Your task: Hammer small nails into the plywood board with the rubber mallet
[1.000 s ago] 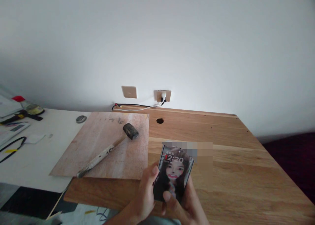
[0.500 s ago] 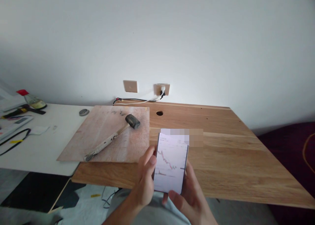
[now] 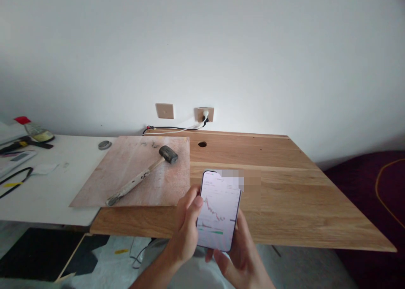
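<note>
A smartphone point(image 3: 218, 213) with a lit screen showing a line chart is held upright in front of me, above the near edge of the wooden desk. My left hand point(image 3: 186, 225) grips its left side, thumb along the edge. My right hand point(image 3: 238, 251) wraps the lower right side, with its thumb near the bottom corner. Part of the screen's top is covered by a blurred patch. Left of the phone, a mallet point(image 3: 142, 177) with a black head and a worn pale handle lies on a pinkish board point(image 3: 110, 171).
The board rests across the wooden desk point(image 3: 291, 204) and a white table point(image 3: 63, 183). Several screws point(image 3: 154, 144) lie by the mallet head. Plugs fill a wall socket point(image 3: 205, 114). A red-capped bottle point(image 3: 39, 133) and a tape roll point(image 3: 104, 145) stand left. A dark red cushioned thing point(image 3: 357, 187) is at right.
The view has shifted slightly, so the desk and tools sit a little further left. Both hands still hold the phone; coloured bars now show below the chart, and the right thumb sits slightly lower.
</note>
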The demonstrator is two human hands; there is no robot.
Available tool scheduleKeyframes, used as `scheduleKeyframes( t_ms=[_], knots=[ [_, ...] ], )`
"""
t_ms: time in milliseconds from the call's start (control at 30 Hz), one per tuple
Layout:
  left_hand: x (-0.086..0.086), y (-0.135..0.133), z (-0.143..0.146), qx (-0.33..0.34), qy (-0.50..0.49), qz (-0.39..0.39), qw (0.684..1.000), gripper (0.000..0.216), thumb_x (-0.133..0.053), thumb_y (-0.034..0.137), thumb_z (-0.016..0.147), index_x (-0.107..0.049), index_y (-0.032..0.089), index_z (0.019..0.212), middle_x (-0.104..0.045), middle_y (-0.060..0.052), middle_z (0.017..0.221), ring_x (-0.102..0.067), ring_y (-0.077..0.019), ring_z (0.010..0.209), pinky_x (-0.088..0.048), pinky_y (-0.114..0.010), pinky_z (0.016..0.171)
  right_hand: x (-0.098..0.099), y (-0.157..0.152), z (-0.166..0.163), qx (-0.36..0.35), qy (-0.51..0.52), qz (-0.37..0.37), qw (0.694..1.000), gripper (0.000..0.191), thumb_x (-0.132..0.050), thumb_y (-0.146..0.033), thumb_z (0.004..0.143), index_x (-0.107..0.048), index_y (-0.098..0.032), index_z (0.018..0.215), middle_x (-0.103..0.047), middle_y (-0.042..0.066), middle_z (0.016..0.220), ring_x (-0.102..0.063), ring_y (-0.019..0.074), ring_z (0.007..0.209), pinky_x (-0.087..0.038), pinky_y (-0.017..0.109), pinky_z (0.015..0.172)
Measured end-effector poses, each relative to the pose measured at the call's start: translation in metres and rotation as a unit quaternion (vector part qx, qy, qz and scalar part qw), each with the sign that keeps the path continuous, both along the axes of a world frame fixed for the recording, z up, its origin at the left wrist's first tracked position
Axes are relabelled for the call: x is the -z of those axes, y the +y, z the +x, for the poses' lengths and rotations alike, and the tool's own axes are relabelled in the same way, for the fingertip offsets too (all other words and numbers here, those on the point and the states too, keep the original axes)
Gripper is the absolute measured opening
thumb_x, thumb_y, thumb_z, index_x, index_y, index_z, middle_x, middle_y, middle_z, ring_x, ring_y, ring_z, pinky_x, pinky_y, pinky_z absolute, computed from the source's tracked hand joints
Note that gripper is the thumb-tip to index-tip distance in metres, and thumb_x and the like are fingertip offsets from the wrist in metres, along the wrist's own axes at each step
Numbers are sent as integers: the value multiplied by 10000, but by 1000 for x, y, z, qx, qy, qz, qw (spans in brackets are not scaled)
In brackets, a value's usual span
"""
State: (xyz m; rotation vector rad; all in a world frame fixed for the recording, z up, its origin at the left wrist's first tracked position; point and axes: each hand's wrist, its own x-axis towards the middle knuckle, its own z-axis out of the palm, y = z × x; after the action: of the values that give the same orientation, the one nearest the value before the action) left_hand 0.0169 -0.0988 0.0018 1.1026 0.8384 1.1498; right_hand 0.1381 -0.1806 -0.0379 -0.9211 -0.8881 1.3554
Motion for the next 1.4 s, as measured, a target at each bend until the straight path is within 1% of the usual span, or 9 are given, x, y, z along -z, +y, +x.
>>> scheduleKeyframes(
  t_ms=[167,300,367,467,633,1033,1133,1300,1400],
  knots=[
    [-3,-1,1,-2,0,10,1000,472,-531,623,977,-656,170,937,-626,-8,737,-535,-162,643,-422,-255,587,5,-2,-2,3,-7,-3,1000,881,-784,-344,897,-196,-395,1550,-648,113,1298,-707,176,800,-620,341,700],
    [-2,-1,1,-1,2,7,1000,464,-536,618,979,-654,172,936,-611,0,720,-510,-150,609,-409,-253,577,8,-1,-4,13,-10,-9,1000,986,-817,-266,842,-159,-394,1564,-632,123,1319,-719,200,877,-623,327,698],
    [-2,-1,2,1,-3,-3,1000,469,-542,627,973,-654,174,935,-611,1,722,-502,-145,597,-416,-254,582,8,-1,-4,11,-14,-12,1000,1005,-820,-252,833,-149,-387,1569,-641,121,1296,-717,199,869,-622,321,685],
    [-2,-1,2,2,-13,-15,1000,476,-558,639,959,-654,174,923,-612,1,719,-505,-144,594,-434,-259,600,5,0,-3,6,-13,-14,1000,935,-810,-321,870,-180,-397,1558,-646,105,1288,-699,173,808,-625,319,673],
    [-3,-1,2,3,-7,-11,1000,479,-554,642,957,-656,174,928,-613,-5,726,-515,-153,614,-407,-248,561,-4,1,1,2,-24,-25,999,712,-716,-458,956,-313,-362,1535,-632,99,1306,-682,168,765,-632,352,678],
    [-3,0,2,-7,15,-3,1000,485,-540,653,958,-624,183,871,-560,12,679,-467,-141,592,-374,-242,535,-5,1,0,9,-37,-25,999,708,-717,-471,954,-329,-358,1535,-617,116,1376,-673,157,734,-630,342,676],
    [-3,0,2,-14,17,1,1000,487,-549,654,952,-630,182,863,-561,9,682,-470,-144,605,-390,-246,560,-7,1,1,0,-26,-25,999,706,-719,-473,951,-341,-358,1536,-634,110,1347,-689,181,790,-629,348,688],
    [-1,0,1,-3,20,-13,1000,470,-556,642,955,-655,184,911,-600,-7,730,-499,-152,631,-426,-243,574,-12,2,5,-9,3,-28,1000,680,-721,-513,932,-410,-337,1511,-677,101,1251,-703,261,948,-638,392,715],
    [1,0,-1,19,15,-7,1000,414,-575,588,965,-671,185,971,-644,-27,804,-553,-171,702,-458,-243,610,-15,3,9,1,3,-36,999,610,-717,-512,935,-478,-317,1462,-689,98,1230,-701,257,944,-644,385,706]
  ],
)
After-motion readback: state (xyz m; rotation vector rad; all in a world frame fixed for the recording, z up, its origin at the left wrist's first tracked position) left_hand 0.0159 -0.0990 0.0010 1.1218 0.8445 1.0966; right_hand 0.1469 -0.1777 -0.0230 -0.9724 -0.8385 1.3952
